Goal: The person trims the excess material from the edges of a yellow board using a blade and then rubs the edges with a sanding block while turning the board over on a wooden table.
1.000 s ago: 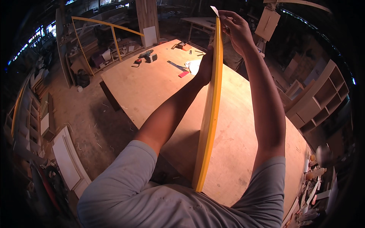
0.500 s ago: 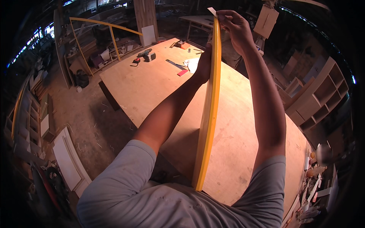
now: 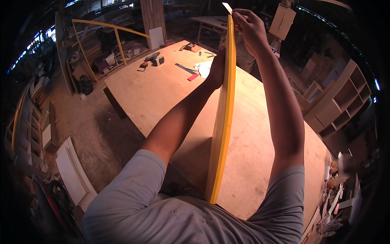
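Observation:
A long wooden board (image 3: 219, 134) with a yellow edge strip (image 3: 228, 118) stands on its narrow side, running from near my body to the far side of the table. My left hand (image 3: 218, 70) lies along its left face, closed against it; the fingertips are partly hidden behind the wood. At the board's far end my right hand (image 3: 252, 31) pinches between thumb and fingers. A small white flat piece (image 3: 227, 7) sticks out past these fingertips at the end of the yellow strip; its kind is unclear.
The plywood worktable (image 3: 260, 162) carries a cordless drill (image 3: 155, 59), a red tape measure (image 3: 144, 65), a dark blade-like tool with a red end (image 3: 192, 77) and a crumpled white sheet (image 3: 203, 68). A shelf unit (image 3: 345, 97) stands right, a yellow-edged frame (image 3: 118, 40) far left.
The view has shifted slightly. The white piece and my right hand sit a little farther up at the board's end; my left hand keeps its hold.

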The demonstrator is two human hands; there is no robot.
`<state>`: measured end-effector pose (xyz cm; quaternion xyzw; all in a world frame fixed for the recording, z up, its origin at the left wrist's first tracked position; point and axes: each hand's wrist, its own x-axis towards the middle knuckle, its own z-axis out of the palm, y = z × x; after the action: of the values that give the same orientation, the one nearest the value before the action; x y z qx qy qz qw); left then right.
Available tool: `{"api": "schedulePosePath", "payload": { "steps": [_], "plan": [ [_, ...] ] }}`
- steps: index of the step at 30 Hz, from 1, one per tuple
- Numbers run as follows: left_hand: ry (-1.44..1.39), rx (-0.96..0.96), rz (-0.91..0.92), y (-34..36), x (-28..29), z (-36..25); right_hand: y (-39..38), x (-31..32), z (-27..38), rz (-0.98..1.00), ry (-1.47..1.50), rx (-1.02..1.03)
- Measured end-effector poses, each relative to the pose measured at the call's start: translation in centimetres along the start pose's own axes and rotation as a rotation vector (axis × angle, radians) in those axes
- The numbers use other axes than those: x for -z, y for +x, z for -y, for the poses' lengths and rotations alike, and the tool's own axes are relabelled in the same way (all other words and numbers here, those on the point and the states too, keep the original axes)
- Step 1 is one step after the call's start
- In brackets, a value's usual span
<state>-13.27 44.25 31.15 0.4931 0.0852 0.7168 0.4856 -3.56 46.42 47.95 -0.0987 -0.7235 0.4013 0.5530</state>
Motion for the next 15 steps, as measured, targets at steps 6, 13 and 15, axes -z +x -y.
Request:
{"api": "schedulePosePath", "payload": {
  "steps": [6, 13, 15],
  "plan": [
    [0.033, -0.014, -0.018, 0.0, -0.2, 0.0, -0.4, 0.3, 0.1, 0.032, -0.036, 0.026],
    [-0.011, -0.017, -0.009, -0.1, 0.6, 0.0, -2.0, 0.5, 0.0, 0.043, -0.157, 0.068],
    [-0.033, -0.022, 0.017, 0.0, 1.2, 0.3, -2.7, 0.3, 0.3, 0.043, -0.107, 0.071]
  ]
}}
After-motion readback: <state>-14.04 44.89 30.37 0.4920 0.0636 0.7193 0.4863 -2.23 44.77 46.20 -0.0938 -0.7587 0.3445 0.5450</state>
